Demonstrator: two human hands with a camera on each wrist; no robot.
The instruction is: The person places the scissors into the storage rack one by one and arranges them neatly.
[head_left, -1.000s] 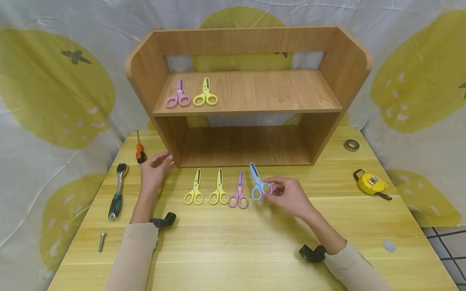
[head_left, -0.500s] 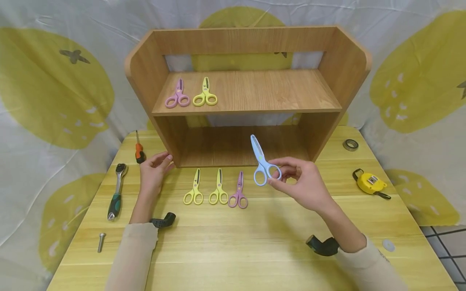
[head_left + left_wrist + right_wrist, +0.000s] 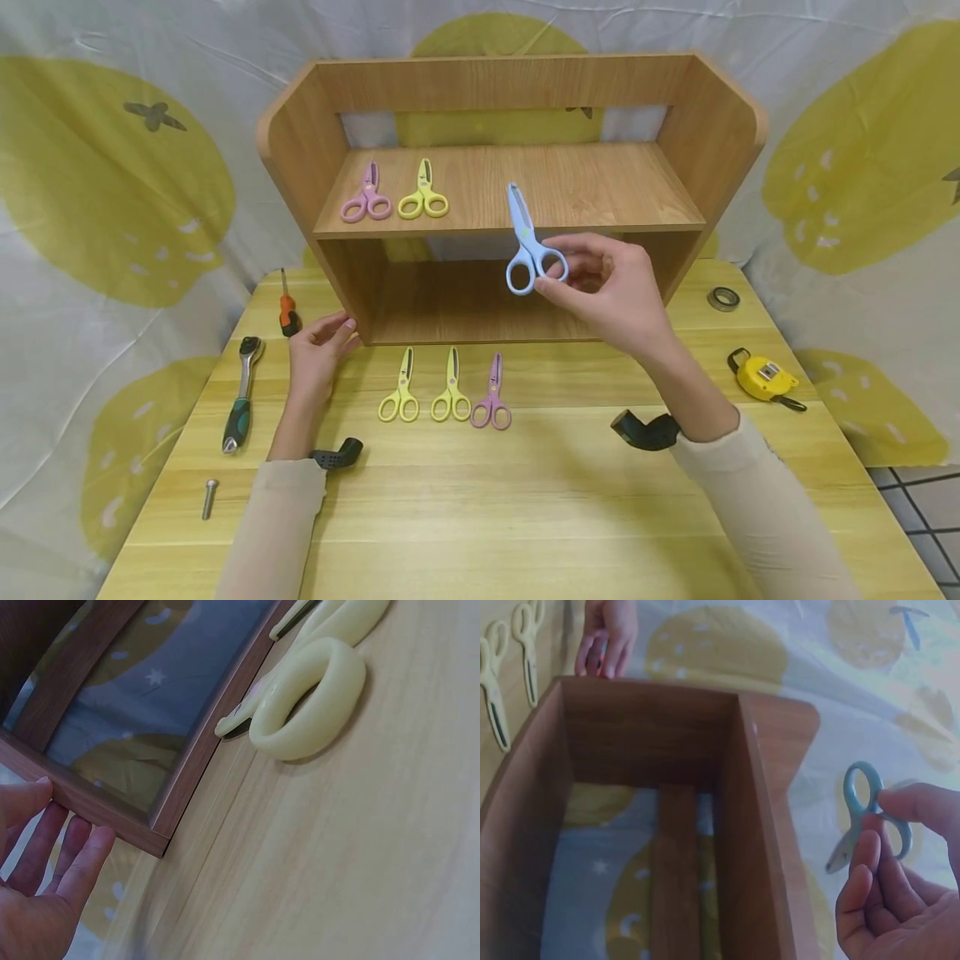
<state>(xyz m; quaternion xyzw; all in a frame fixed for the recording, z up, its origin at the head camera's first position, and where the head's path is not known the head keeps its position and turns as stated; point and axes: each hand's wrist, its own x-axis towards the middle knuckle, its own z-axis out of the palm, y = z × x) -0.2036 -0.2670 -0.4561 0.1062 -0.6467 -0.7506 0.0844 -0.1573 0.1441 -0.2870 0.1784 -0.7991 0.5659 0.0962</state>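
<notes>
Pale yellow wood grain runs across the worktop, where two pairs of lemon-yellow scissors and a purple pair lie in a row, ring handles nearest. Just past them, the left hand, fingers loosely bent, touches the lower corner of a brown, wood-grained two-tier shelf unit. The right hand pinches one ring of the smooth light-blue scissors, thumb against fingers. Over the last second that pair has risen from down near the worktop to the upper board's front edge, tip up; I'd judge it lifted but not yet set down. Farther back, mauve scissors and a yellow pair lie flat on the upper board. Behind hangs creased white cloth with yellow fruit shapes.
</notes>
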